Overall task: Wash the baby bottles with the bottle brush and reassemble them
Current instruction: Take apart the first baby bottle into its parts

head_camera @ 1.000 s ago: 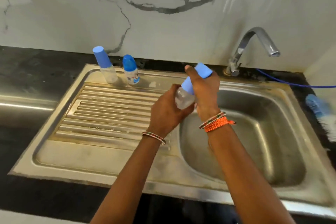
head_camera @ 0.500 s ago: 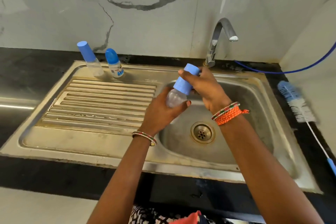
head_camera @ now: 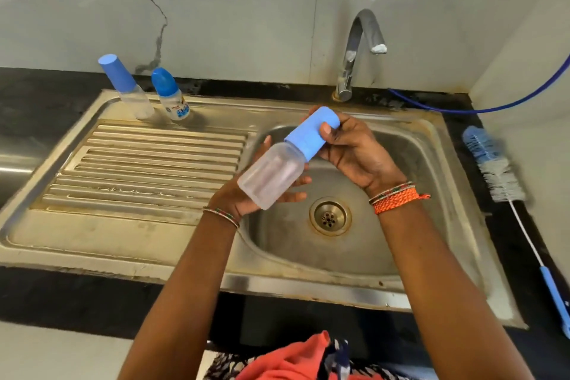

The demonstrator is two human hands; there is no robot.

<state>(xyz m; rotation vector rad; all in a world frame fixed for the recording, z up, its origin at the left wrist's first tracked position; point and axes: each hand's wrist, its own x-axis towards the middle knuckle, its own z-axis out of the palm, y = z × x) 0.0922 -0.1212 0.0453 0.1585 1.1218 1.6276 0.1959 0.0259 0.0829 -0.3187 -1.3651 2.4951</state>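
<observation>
A clear baby bottle point(head_camera: 271, 176) with a light blue cap point(head_camera: 311, 136) is tilted over the sink basin point(head_camera: 410, 163). My left hand point(head_camera: 243, 194) holds the clear body from behind and below. My right hand point(head_camera: 354, 151) grips the blue cap, thumb on its top end. Two more bottles stand at the back of the drainboard: a clear one with a light blue cap point(head_camera: 126, 86) and a smaller printed one with a darker blue cap point(head_camera: 171, 95). The bottle brush point(head_camera: 496, 170), blue and white bristles on a thin white stem with a blue handle, lies on the black counter right of the sink.
The steel tap point(head_camera: 354, 52) stands behind the basin, no water running. A drain point(head_camera: 330, 216) sits in the basin floor. The ribbed drainboard point(head_camera: 148, 163) is to the left. A blue hose point(head_camera: 493, 105) runs along the back right. Marble wall behind.
The bottle has tipped flatter, its base toward me. My left hand has slid under the body. The view has shifted slightly.
</observation>
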